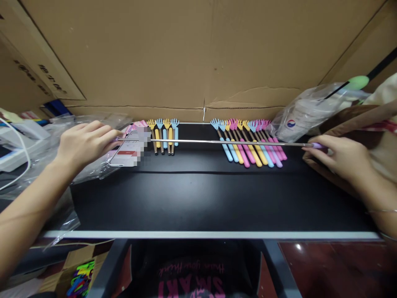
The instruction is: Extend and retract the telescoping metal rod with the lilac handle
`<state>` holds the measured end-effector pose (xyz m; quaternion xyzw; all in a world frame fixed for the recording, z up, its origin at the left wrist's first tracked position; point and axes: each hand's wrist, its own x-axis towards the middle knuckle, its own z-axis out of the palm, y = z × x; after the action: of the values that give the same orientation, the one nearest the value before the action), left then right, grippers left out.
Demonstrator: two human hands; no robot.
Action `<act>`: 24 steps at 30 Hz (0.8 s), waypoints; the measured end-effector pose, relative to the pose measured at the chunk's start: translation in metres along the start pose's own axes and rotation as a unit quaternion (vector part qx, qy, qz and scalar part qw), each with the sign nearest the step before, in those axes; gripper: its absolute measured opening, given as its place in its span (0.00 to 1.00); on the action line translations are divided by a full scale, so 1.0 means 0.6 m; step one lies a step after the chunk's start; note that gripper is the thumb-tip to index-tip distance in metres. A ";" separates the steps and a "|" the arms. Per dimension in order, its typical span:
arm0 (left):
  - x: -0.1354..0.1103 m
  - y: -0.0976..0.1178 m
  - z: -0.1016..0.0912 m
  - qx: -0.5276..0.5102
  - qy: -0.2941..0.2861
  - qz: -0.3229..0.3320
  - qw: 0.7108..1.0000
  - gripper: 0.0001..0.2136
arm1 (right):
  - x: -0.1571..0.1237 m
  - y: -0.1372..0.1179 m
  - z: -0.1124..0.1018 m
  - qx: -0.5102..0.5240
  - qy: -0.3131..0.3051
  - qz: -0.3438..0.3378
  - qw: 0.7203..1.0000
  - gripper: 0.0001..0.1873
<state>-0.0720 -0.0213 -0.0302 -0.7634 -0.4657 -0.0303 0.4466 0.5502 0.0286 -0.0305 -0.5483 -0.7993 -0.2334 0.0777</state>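
Note:
A telescopic back scratcher (198, 142) is stretched out level across the view, its thin metal rod drawn long. My left hand (85, 142) is closed round its left end, hiding most of that end. At the other end, my right hand (344, 159) grips the purple handle. Behind the rod lies a row of several back scratchers (252, 145) with blue, yellow, pink and purple handles. Further left sit several shorter scratcher heads on metal rods (163, 136), with yellow and blue handle pieces among them.
A phone (127, 151) lies near my left hand on clear plastic bags (96, 167). A bagged cup (297, 120) stands at the back right. Cardboard (186, 54) walls the black table (186, 198). Below left, an open box (58, 271) holds colourful items.

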 end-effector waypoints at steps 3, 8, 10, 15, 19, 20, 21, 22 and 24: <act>0.003 0.002 -0.004 -0.077 -0.014 -0.052 0.996 0.13 | 0.002 -0.004 0.000 0.068 0.013 0.007 0.998 0.11; 0.013 0.008 -0.009 -0.193 -0.038 -0.113 0.974 0.14 | 0.011 -0.008 -0.003 0.075 -0.013 0.009 0.997 0.12; 0.018 0.013 -0.009 -0.208 -0.038 -0.108 0.971 0.14 | 0.014 -0.016 -0.008 0.059 -0.018 0.009 0.998 0.13; 0.052 0.041 -0.015 -0.122 -0.024 -0.021 0.992 0.17 | 0.027 -0.066 -0.022 -0.006 -0.017 -0.012 1.000 0.15; 0.083 0.066 -0.025 -0.051 0.020 0.047 0.997 0.18 | 0.040 -0.112 -0.035 -0.029 -0.002 -0.033 0.999 0.18; 0.089 0.072 -0.028 -0.049 0.031 0.053 0.997 0.18 | 0.042 -0.121 -0.039 -0.034 0.003 -0.034 0.999 0.19; 0.094 0.077 -0.031 -0.052 0.039 0.058 0.996 0.17 | 0.043 -0.129 -0.044 -0.037 0.009 -0.038 0.999 0.20; 0.099 0.083 -0.034 -0.059 0.046 0.063 0.995 0.17 | 0.043 -0.137 -0.048 -0.039 0.016 -0.044 0.998 0.21; 0.109 0.099 -0.044 -0.075 0.051 0.069 0.993 0.16 | 0.044 -0.152 -0.056 -0.036 0.029 -0.066 0.997 0.22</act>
<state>0.0186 -0.0051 -0.0229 -0.8226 -0.3846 -0.0732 0.4125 0.4524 0.0090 -0.0171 -0.4902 -0.8221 -0.2819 0.0656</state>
